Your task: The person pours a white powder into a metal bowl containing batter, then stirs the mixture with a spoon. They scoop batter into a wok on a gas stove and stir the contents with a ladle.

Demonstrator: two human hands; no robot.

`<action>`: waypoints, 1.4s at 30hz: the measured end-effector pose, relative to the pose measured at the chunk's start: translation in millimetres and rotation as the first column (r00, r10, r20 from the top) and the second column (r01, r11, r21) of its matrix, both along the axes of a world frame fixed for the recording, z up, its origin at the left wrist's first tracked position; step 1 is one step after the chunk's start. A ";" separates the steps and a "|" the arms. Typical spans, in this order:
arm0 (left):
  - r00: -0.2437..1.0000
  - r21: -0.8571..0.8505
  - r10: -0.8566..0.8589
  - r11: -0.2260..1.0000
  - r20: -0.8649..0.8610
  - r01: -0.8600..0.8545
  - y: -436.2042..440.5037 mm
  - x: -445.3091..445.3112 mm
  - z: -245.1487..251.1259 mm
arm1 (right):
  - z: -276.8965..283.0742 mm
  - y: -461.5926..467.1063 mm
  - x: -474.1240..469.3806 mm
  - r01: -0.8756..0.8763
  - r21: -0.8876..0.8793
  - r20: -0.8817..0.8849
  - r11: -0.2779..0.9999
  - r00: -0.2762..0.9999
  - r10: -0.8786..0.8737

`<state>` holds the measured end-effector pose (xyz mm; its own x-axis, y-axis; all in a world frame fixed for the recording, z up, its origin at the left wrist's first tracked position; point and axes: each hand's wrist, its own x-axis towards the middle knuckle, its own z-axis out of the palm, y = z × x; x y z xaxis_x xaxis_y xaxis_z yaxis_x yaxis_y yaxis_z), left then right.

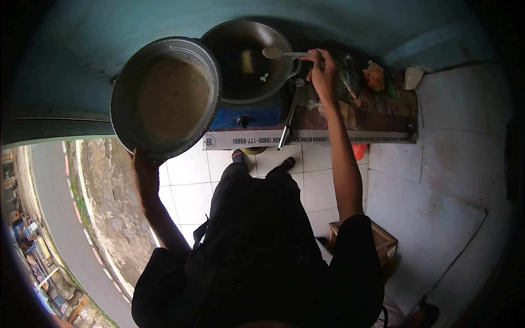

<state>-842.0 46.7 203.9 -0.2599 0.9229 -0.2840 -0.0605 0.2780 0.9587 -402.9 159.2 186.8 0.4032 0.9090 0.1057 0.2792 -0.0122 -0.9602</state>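
Observation:
My left hand point(145, 172) grips the near rim of a large grey plastic basin point(123, 119). Pale, thick batter point(174, 96) covers its bottom, and the basin tilts towards me. A spoon point(287, 53) is in my right hand point(323, 71), held by its handle, with pale batter in its bowl. The spoon's bowl hangs over the right side of a dark wok point(229, 82). Inside the wok lies a small white piece point(264, 77), and its bottom has a shiny reflection. Beneath the wok is a blue gas stove point(229, 119) with a black knob point(243, 121).
A long metal-handled utensil point(289, 119) lies beside the stove. Spring onions point(348, 88), an orange-filled plastic bag point(373, 76) and a white cup-like container point(413, 78) stand to the right. A wooden crate point(383, 240) rests on the tiled floor point(186, 194). Left is an opening onto a road point(61, 205).

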 end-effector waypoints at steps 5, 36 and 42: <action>0.996 0.013 -0.031 0.999 -0.081 0.032 -8.6 2.6 -7.7 | -54.0 25.0 -5.2 -0.076 0.097 0.643 0.992 0.766 -0.005; 0.960 -0.013 0.115 0.993 0.254 -0.115 31.3 -54.3 -8.6 | -77.8 32.5 -44.0 0.015 0.074 0.887 0.997 0.457 -0.073; 0.977 -0.018 0.132 0.991 0.166 -0.131 31.2 -46.6 0.9 | -78.0 17.9 -66.2 -0.042 -0.084 0.662 0.996 0.744 0.087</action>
<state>-888.5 77.9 204.8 -0.3275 0.8818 -0.3393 -0.2551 0.2633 0.9304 -469.1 177.1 108.9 0.1917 0.9437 0.2694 0.8483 -0.0213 -0.5291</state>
